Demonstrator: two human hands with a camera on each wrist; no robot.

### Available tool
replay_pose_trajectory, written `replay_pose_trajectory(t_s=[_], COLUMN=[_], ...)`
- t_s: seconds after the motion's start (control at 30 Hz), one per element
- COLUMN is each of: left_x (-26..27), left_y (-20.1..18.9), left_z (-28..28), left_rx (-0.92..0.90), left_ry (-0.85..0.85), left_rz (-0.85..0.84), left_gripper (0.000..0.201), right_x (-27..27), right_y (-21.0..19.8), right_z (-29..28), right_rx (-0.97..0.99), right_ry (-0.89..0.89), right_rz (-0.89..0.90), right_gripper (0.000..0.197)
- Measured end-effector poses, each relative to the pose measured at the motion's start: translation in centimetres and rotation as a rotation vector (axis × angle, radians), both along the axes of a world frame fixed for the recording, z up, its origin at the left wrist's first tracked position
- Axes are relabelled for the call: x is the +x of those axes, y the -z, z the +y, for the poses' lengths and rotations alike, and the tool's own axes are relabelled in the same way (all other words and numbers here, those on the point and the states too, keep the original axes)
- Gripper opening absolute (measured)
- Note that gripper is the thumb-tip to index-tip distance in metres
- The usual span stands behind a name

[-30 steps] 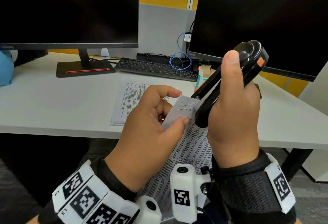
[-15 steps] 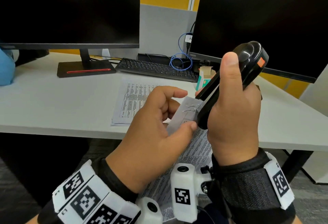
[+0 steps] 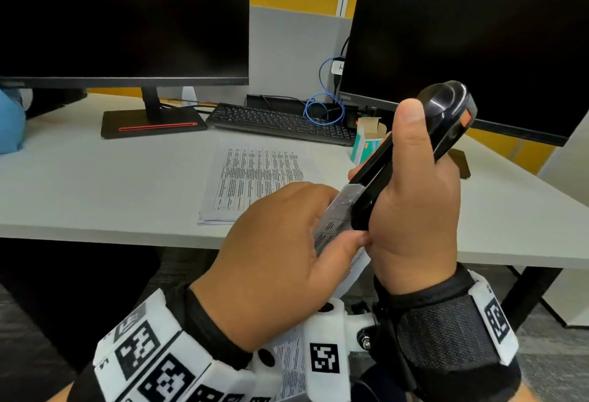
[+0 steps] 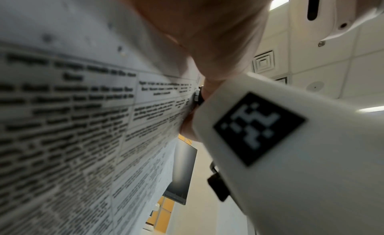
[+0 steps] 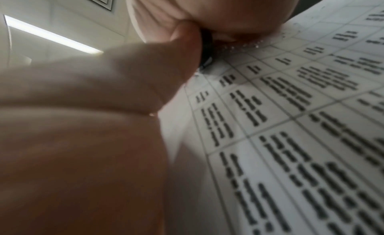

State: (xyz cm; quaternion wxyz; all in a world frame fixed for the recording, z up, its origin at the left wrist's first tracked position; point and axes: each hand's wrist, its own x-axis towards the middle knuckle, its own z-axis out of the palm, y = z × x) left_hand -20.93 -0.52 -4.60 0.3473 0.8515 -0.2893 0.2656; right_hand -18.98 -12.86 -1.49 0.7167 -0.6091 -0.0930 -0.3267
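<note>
My right hand [image 3: 411,197] grips a black stapler [image 3: 414,150] with an orange tab, held upright in front of the desk, thumb along its top arm. The corner of a printed paper sheaf [image 3: 334,226] sits in the stapler's mouth. My left hand [image 3: 280,258] pinches that sheaf just below the stapler, thumb on the near face, fingers curled behind. The sheaf hangs down between my wrists. In the left wrist view the printed sheaf [image 4: 83,131] fills the left side. The right wrist view shows the sheaf [image 5: 290,131] beside my palm and a sliver of the stapler [image 5: 205,46].
A second printed stack [image 3: 255,175] lies on the grey desk [image 3: 95,185]. Behind it are a black keyboard [image 3: 280,121], two dark monitors [image 3: 121,16], a small open box [image 3: 366,140], a blue cable [image 3: 325,108] and a blue object [image 3: 11,124] at far left.
My left hand has slid up the sheaf toward the stapler, its fingers curling further over the paper. The stapler has stayed nearly still in my right hand.
</note>
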Motion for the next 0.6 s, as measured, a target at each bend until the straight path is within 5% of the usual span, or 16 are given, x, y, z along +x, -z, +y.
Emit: replay_pose_trajectory(t_s=[0.17,0.33,0.5,0.6], left_x=[-0.2,1.1,1.9,2.4], left_y=[0.1,-0.4,0.1,0.9], left_z=[-0.4,0.2,1.3,1.7], left_rx=[-0.031,-0.188,-0.428,-0.541], left_ry=[0.002,0.073,0.115,0.168], left_rz=[0.016,0.258,0.240,0.073], left_gripper=[0.032,0.025,0.026,0.022], right_x=[0.1,0.5,0.7,0.4], right_y=[-0.1,-0.1,-0.1,0.2], right_z=[-0.2,-1.1,-2.7,-2.8], right_rx=[0.011,0.095,0.111,0.063], right_ry=[-0.002,-0.109,-0.057,0.041], right_rz=[-0.026,-0.055,-0.056,-0.100], right_gripper=[0.044,0.038,0.037,0.039])
